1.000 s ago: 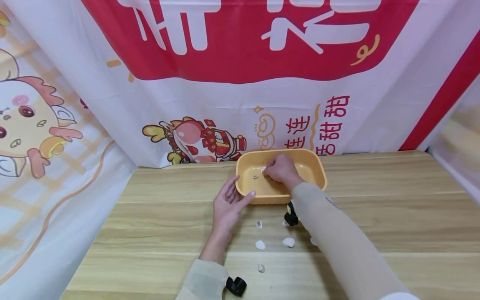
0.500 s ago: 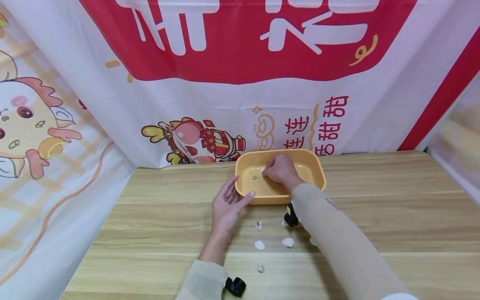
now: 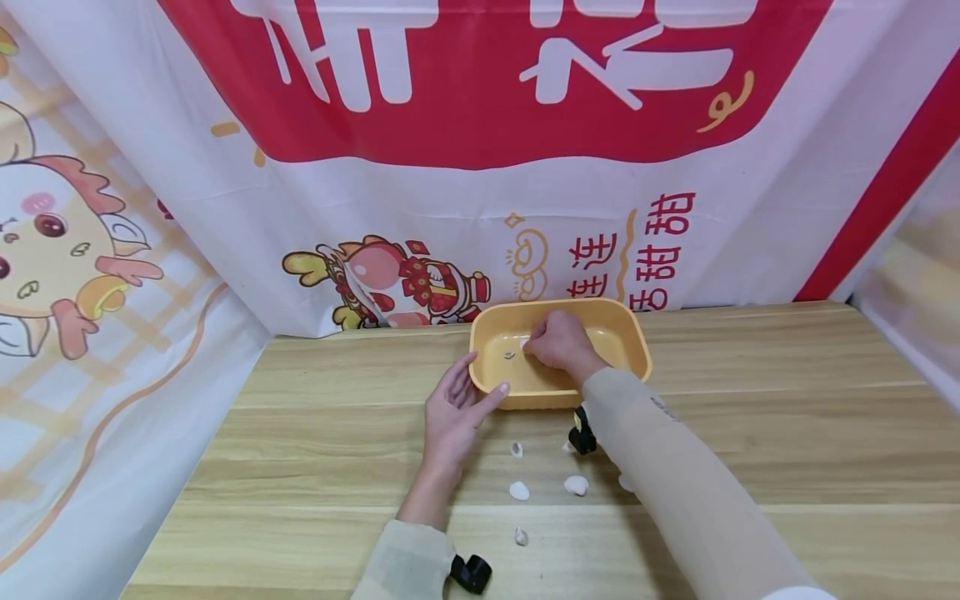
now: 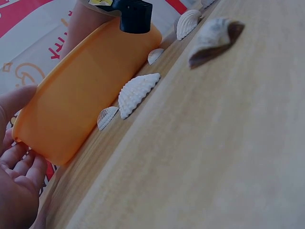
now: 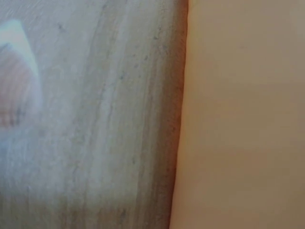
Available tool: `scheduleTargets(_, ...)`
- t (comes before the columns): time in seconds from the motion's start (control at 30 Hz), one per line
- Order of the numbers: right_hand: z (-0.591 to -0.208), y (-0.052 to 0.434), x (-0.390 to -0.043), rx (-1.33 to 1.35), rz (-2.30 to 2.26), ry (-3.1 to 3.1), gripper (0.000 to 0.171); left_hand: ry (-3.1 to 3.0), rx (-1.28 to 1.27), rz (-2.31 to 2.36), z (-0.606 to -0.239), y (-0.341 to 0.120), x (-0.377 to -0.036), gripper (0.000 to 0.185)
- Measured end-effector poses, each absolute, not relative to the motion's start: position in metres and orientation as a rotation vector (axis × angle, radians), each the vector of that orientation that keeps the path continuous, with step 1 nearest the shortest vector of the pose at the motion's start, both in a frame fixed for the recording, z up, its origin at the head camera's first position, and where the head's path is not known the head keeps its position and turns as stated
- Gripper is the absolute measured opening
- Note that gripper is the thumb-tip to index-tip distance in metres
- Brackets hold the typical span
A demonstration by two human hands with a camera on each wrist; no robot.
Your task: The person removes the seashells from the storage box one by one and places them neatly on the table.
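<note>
Seashells are being moved from the wooden tabletop (image 3: 750, 433) into the yellow plastic tub (image 3: 633, 346), and the step in hand appears to be the setting down of one shell. The right hand (image 3: 558, 343) is held inside the tub with its fingers curled; something pale shows at the fingertips, but whether a shell is pinched there cannot be told. Just left of those fingertips one small shell (image 3: 510, 355) lies on the tub floor; nothing else can be made out inside. The left hand (image 3: 453, 408) is kept straight-fingered and relaxed against the tub's near left corner, thumb at the rim, so the tub is steadied.

Below both sets of fingers, loose shells (image 3: 519, 490) are scattered on the table, near the tub's front wall; from the left wrist a ribbed scallop shell (image 4: 138, 93) is seen beside that wall.

The next move is judged to call for a release over the tub floor, then a reach back to the nearest loose shell.
</note>
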State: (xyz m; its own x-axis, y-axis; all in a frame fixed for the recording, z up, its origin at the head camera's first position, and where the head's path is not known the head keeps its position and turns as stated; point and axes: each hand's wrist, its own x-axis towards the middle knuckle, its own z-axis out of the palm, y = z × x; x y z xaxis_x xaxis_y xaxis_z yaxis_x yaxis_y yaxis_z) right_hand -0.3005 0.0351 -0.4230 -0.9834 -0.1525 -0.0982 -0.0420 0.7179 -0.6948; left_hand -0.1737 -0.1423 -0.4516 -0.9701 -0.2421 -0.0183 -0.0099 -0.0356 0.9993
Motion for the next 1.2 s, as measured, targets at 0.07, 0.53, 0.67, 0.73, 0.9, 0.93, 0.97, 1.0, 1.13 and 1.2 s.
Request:
scheduleTargets(0.07,-0.4229,0.0346,-0.3,-0.175,-1.097,2.783,0.014,-2.063,0.273,-2.132,-0.4517,-0.1424,-0.1737,0.074)
scheduleTargets(0.53,-0.4228,0.0332,-0.2997,-0.225,-1.07,2.797,0.019,-2.067,0.265,-2.132,-0.4527,-0.1433,-0.1743,0.074)
scheduleTargets(0.67,-0.4241,0.0331,-0.2999,-0.257,-1.096,2.803,0.016,-2.064,0.264,-2.135,-0.4525,-0.1435,-0.1744,0.075)
scheduleTargets(0.73,-0.4252,0.0327,-0.3001,-0.283,-1.117,2.807,0.015,-2.064,0.264,-2.135,-0.4523,-0.1435,-0.1743,0.075)
scheduleTargets(0.9,-0.4257,0.0315,-0.3001,-0.325,-1.177,2.814,0.015,-2.061,0.265,-2.134,-0.4519,-0.1436,-0.1738,0.075)
scheduleTargets(0.93,-0.4255,0.0314,-0.2999,-0.33,-1.189,2.813,0.015,-2.061,0.265,-2.134,-0.4519,-0.1436,-0.1737,0.075)
scheduleTargets(0.97,-0.4253,0.0312,-0.2998,-0.331,-1.2,2.809,0.016,-2.059,0.265,-2.135,-0.4519,-0.1436,-0.1736,0.075)
scheduleTargets(1.0,-0.4252,0.0311,-0.2996,-0.332,-1.213,2.805,0.016,-2.058,0.264,-2.135,-0.4518,-0.1435,-0.1736,0.075)
scheduleTargets(1.13,-0.4255,0.0311,-0.2994,-0.327,-1.261,2.778,0.018,-2.055,0.264,-2.139,-0.4519,-0.1432,-0.1743,0.075)
scheduleTargets(1.2,-0.4258,0.0312,-0.2992,-0.326,-1.284,2.766,0.019,-2.054,0.267,-2.14,-0.4518,-0.143,-0.1746,0.075)
